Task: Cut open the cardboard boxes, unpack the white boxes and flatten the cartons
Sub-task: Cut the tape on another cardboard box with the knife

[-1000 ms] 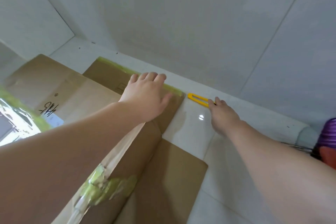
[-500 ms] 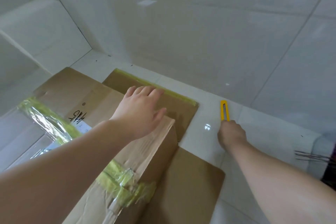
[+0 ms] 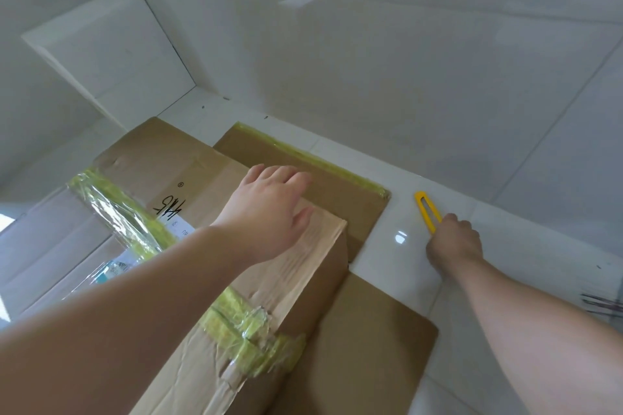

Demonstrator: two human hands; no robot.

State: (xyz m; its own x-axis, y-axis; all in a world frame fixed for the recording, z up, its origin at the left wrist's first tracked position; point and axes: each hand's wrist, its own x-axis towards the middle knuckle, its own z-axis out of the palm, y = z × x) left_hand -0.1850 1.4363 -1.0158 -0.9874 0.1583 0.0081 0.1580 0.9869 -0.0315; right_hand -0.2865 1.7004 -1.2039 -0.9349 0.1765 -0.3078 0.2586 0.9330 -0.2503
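A brown cardboard box (image 3: 161, 185), sealed with yellow-green tape (image 3: 111, 209) and marked with black writing, stands on the white tiled floor. My left hand (image 3: 269, 209) lies flat on its top near the far right corner, fingers straight. Flattened brown cardboard (image 3: 310, 175) with a taped far edge lies on the floor beneath and beyond the box. My right hand (image 3: 451, 242) grips the near end of a yellow utility knife (image 3: 425, 209), which points away from me just above the floor, right of the cardboard.
A white tiled wall (image 3: 371, 61) rises close behind the box, with a white ledge (image 3: 111, 50) at the back left. More flat cardboard (image 3: 371, 340) lies at the near right of the box. Thin dark strands (image 3: 603, 303) show at the right edge.
My right hand has closed round the knife and drawn it back and turned it. My left hand slid back from the flat cardboard's far edge onto the box top.
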